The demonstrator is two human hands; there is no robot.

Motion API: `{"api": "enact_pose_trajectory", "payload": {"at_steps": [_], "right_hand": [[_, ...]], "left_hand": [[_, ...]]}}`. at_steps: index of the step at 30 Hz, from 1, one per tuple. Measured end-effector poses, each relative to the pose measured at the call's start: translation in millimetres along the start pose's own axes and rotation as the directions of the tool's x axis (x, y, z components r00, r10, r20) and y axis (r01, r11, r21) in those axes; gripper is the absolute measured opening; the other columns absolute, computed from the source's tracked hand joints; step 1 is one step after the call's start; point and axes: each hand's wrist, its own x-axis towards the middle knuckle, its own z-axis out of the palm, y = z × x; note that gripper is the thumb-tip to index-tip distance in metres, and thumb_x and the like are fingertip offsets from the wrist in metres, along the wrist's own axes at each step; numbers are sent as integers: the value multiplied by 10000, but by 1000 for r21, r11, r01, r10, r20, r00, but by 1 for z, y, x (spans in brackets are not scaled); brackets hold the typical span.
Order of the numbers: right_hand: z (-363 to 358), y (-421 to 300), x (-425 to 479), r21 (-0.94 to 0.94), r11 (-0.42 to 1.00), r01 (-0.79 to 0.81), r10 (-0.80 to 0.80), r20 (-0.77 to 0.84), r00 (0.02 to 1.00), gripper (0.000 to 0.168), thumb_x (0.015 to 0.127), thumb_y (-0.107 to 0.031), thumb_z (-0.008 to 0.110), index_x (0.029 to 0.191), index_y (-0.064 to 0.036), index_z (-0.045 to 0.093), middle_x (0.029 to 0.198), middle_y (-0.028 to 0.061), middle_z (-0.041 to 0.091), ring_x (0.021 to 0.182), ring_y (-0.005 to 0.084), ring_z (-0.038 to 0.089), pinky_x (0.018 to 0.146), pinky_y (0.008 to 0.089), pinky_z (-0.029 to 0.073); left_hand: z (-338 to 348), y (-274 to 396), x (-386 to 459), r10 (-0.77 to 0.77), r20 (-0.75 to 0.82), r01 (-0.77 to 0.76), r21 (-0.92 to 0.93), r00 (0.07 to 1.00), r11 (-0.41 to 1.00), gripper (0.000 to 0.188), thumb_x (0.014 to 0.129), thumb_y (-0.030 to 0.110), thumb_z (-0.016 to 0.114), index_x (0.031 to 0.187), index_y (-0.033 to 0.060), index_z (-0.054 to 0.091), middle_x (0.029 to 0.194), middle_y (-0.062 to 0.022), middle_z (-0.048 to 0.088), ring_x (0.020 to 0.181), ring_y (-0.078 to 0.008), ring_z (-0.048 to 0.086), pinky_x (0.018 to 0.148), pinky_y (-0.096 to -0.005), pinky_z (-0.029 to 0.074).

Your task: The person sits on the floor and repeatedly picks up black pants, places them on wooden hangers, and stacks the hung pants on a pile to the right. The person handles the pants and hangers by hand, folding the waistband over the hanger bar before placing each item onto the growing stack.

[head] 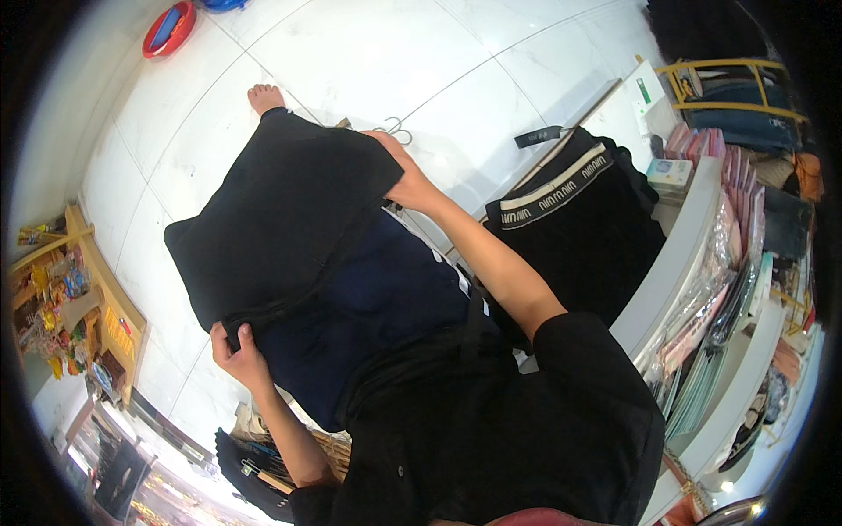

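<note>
A black cloth garment [276, 217] lies spread across my lap, partly folded, over dark navy fabric [375, 283]. My left hand [240, 358] pinches the garment's near edge between thumb and fingers. At its far right corner, my right hand [411, 181] grips the cloth, with some fingers hidden beneath it. Just past that hand shows the metal hook of a clothes hanger [396, 129]; the rest of the hanger is mostly covered. A bare foot [266, 98] sticks out beyond the garment on the tiled floor [368, 59].
To my right lies black clothing [572, 243] with a lettered waistband [556, 194] and a black tag [538, 137]. Shelves [677, 256] beside it hold plastic-wrapped packets [704, 302]. Wooden hangers [273, 481] are at lower left, a red basin [170, 29] far left, a wooden shelf [118, 322] left.
</note>
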Motion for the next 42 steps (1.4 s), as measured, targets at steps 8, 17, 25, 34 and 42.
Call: {"api": "enact_pose_trajectory", "payload": {"at_steps": [8,17,25,34,42], "right_hand": [[13,-52,51,90,986,138,-106,-300,948,668,863,-232,774,1443,-103,468,1507,120,445,1364,294,429,1168,406,329],[9,-66,78,378,925,-39,70,-68,995,74,917,5,658,953,-28,714,910,41,716,849,105,622,776,293,519],[-143,-182,108,131,985,116,15,-722,692,294,1014,-337,602,924,-60,643,790,18,606,659,128,529,560,317,420],[-334,-376,-107,-373,789,488,-576,-725,378,174,931,-134,555,981,-14,670,720,89,606,622,195,598,589,333,528],[-433,-308,-88,-820,386,-422,-481,-569,667,277,1033,-209,573,1139,-1,722,1121,126,732,1022,225,671,907,339,512]], "left_hand": [[10,5,3,-2,-89,-3,-55,996,998,144,898,80,728,904,-27,631,857,-58,636,816,-172,562,809,-292,446],[0,7,16,-63,-89,55,-82,994,995,156,937,128,697,886,-7,641,806,-22,617,769,-132,530,735,-270,435],[-22,154,132,406,-354,-528,-392,843,753,239,943,122,714,1110,-37,652,994,-68,703,916,-139,658,861,-283,539],[91,260,36,723,432,-230,-751,539,619,269,808,121,854,968,14,666,824,-26,702,684,-52,631,598,-226,509],[185,278,-47,439,873,827,-399,212,395,500,970,297,706,1329,4,518,1023,-75,674,857,-132,661,665,-249,556]]}}
